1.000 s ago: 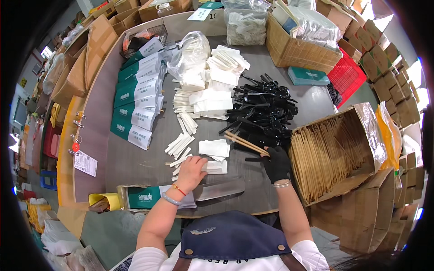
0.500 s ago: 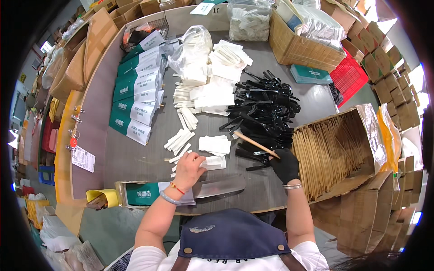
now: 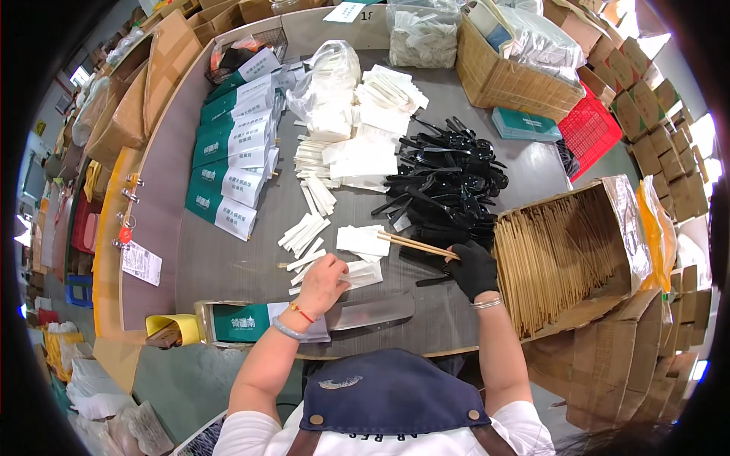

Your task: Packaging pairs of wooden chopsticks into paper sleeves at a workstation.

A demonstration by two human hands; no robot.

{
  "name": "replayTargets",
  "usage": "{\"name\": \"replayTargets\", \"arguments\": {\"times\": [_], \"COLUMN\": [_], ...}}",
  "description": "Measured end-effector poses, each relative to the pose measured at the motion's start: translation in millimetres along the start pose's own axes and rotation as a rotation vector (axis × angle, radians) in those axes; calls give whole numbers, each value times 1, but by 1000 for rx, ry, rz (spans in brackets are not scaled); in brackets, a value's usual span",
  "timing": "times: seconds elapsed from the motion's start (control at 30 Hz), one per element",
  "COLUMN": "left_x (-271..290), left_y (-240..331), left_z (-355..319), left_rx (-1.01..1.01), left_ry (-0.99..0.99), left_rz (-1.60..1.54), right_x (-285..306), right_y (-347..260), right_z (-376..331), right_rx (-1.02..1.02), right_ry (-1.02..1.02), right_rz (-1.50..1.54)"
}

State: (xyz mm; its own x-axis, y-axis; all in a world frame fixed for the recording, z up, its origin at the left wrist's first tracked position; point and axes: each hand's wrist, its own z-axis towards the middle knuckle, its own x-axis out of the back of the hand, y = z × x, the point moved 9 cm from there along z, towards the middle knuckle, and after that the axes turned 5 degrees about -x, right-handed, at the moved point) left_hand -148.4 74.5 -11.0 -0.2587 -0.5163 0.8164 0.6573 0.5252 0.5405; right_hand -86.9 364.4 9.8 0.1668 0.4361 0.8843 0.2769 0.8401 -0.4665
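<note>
Black-gloved, the right hand [image 3: 475,271] is mostly closed, its fingers wrapped around two pale wooden chopsticks [image 3: 417,246] near their right ends. They slant just beside the near-left edge of the heap of black plastic spoons [image 3: 449,178], the hand itself at the heap's near-right edge. Bare, the left hand [image 3: 323,283] is half open with bent fingers, to the near left of the heap; its fingertips are at one long translucent white packet [image 3: 366,274], but whether they pinch it or only rest there I cannot tell.

One small stack of flat white packets [image 3: 362,242] lies just left of the heap's near end, under or beside the chopsticks' left ends. One open brown cardboard box [image 3: 622,258], right of the heap, holds wooden sticks too many to count. Left of the heap, past one clear plastic bag [image 3: 325,76] of thin white packets, lie at least five green-and-white paper sleeves [image 3: 228,178], overlapping. One stack of teal rectangular packs [image 3: 525,124] sits on the grey table [image 3: 228,277], beyond the heap to the right, near one red plastic basket [image 3: 591,133].
</note>
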Motion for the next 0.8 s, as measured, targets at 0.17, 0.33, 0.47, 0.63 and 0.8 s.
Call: {"name": "replayTargets", "arguments": {"times": [0.17,0.33,0.47,0.63,0.8], "left_x": [-2,0,7,-1,16], "left_y": [1,2,-3,7,57], "left_z": [3,1,2,-12,-32], "left_rx": [-7,-8,120,283,-83], "left_ry": [-3,12,21,-238,-44], "left_rz": [-1,-10,-233,-473,4], "right_x": [-10,7,39,61,3], "right_y": [4,-3,-13,-48,-85], "right_z": [8,5,-2,-12,-27], "right_rx": [72,187,205,177,234], "right_ry": [-16,168,352,227,-191], "right_rz": [-127,-175,-70,97,274]}}
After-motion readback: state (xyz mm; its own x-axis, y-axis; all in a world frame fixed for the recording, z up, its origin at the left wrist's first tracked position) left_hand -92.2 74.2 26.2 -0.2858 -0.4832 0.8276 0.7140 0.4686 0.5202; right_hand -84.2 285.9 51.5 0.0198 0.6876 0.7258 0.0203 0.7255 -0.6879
